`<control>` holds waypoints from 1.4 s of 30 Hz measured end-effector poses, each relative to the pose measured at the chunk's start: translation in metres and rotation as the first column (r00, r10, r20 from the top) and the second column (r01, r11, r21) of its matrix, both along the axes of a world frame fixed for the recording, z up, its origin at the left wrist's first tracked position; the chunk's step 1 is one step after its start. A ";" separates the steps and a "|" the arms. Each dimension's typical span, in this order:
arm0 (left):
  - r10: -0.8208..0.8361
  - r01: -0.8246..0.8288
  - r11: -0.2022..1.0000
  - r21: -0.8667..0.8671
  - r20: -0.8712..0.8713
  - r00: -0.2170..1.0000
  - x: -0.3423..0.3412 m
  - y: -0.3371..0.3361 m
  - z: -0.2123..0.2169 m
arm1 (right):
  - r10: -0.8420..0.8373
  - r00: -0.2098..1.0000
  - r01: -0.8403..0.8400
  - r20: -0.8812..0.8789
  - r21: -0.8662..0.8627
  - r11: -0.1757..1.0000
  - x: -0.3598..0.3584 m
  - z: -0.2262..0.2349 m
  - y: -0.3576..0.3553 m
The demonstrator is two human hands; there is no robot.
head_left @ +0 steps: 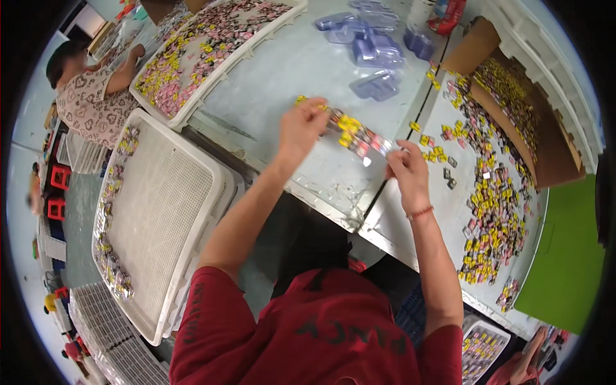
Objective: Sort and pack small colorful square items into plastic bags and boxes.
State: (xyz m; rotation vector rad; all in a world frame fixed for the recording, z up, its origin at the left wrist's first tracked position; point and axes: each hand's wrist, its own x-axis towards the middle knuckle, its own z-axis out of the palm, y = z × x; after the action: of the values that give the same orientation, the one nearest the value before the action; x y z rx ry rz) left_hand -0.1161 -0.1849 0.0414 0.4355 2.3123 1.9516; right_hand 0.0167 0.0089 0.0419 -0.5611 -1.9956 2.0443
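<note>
Between my two hands is a clear plastic blister strip [351, 131] filled with small yellow, pink and dark pieces, slanting down to the right above the table. My left hand [303, 130] pinches its far-left end, fingers closed. At the other end, near the table's seam, my right hand [409, 168] grips the strip between thumb and fingers. A few yellow pieces show beside my left fingertips. Loose small pieces [491, 212] in yellow, pink and black lie spread on the table to the right of my right hand. What the pieces are is too small to tell.
Empty clear blister packs [378, 51] lie at the table's far side. A cardboard box [564, 128] of pieces stands at right. On my left are a white perforated tray [163, 205] with filled strips along one side, and a piece-filled tray [221, 74] near a co-worker [90, 96].
</note>
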 end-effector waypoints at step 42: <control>-0.112 -0.479 0.735 0.479 0.783 0.612 -0.001 -0.004 -0.028 | 0.442 0.743 -0.647 0.503 0.709 0.281 -0.177 -0.004 -0.044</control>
State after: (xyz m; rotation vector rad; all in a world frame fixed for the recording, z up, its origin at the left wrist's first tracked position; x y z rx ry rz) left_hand -0.1166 -0.1890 0.0139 -0.6124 1.1037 2.3444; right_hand -0.1606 -0.0353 0.0376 0.2236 -3.2857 0.8143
